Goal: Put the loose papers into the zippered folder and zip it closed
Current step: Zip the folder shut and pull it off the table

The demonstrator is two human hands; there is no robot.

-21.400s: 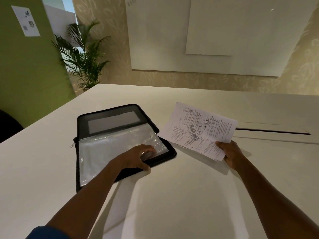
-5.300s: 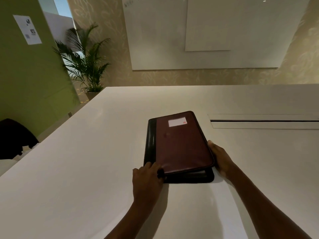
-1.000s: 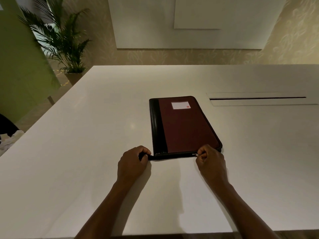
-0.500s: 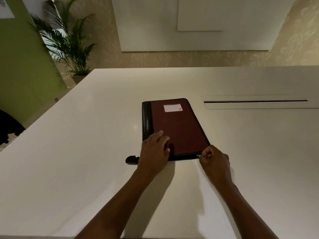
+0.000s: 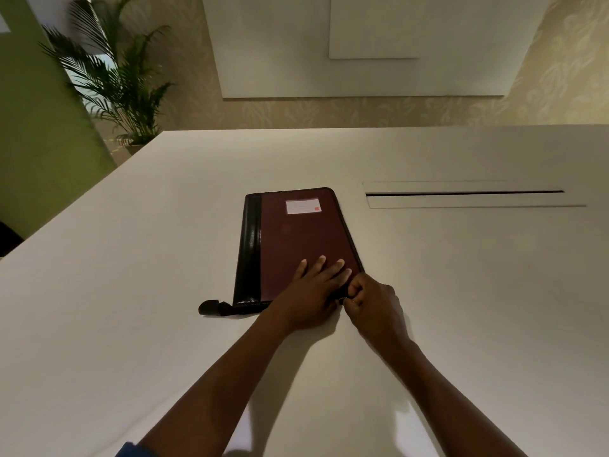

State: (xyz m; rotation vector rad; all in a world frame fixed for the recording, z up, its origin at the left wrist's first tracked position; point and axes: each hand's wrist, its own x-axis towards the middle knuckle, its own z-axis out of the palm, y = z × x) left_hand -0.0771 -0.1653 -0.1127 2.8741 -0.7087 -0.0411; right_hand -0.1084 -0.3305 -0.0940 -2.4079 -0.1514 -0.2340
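The zippered folder [image 5: 293, 239] lies closed and flat on the white table [image 5: 131, 291], maroon cover up, with a black spine on its left and a white label near its far edge. A black strap tab [image 5: 214, 307] sticks out from its near left corner. My left hand [image 5: 313, 291] rests flat on the near right part of the cover, fingers spread. My right hand [image 5: 369, 298] is at the folder's near right corner, fingers pinched on the zipper pull, which is mostly hidden. No loose papers are in sight.
A long cable slot [image 5: 464, 194] is set into the table to the right of the folder. A potted palm [image 5: 112, 80] stands beyond the table's far left corner by a green wall. A whiteboard hangs on the far wall.
My left hand slid right across the cover to meet my right hand. My right hand moved with the zipper pull around the folder's near right corner.
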